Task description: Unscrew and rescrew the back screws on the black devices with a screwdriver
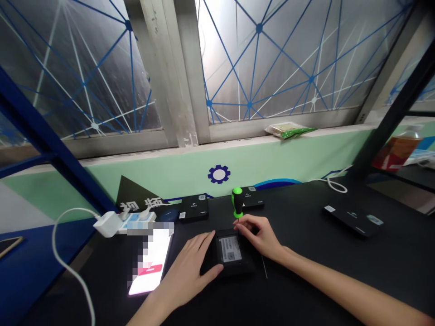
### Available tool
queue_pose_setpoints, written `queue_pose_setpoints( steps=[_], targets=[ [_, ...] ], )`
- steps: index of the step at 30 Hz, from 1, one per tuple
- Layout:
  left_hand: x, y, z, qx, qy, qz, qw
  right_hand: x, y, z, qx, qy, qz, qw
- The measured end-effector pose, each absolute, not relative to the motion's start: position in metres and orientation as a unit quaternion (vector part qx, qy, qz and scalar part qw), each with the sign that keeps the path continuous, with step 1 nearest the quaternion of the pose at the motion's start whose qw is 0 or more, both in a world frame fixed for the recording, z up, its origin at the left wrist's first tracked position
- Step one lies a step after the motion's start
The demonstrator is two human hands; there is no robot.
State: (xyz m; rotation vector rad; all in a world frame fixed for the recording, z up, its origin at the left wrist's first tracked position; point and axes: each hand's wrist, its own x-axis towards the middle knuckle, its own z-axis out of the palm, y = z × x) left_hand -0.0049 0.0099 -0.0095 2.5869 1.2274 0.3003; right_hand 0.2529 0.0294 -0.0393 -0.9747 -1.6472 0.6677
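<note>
Two hands are working at a black box (231, 250) on the table (292, 294): the left hand (190, 263), open, is steadying its edge; the right hand (263, 236) is pinching the screwdriver (239, 202) low, probably best kept upright.

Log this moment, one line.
left hand: on labelled black device | right hand: fingers pinching screwdriver shaft, upright | nearby: lit screen, power strip

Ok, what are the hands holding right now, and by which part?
The right hand pinches the screwdriver by its shaft, just below the handle. The left hand lies open, fingertips and thumb against the black device.
</note>
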Motion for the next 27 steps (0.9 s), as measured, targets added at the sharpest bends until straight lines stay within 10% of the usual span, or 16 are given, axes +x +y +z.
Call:
queue_pose_setpoints(
  steps=[27],
  targets=[
    [0.0006,0.0088,-0.0096,0.884,0.432,0.072,0.163,0.2559,0.0275,-0.0415,-0.403,-0.691,0.291,0.525]
  ],
)
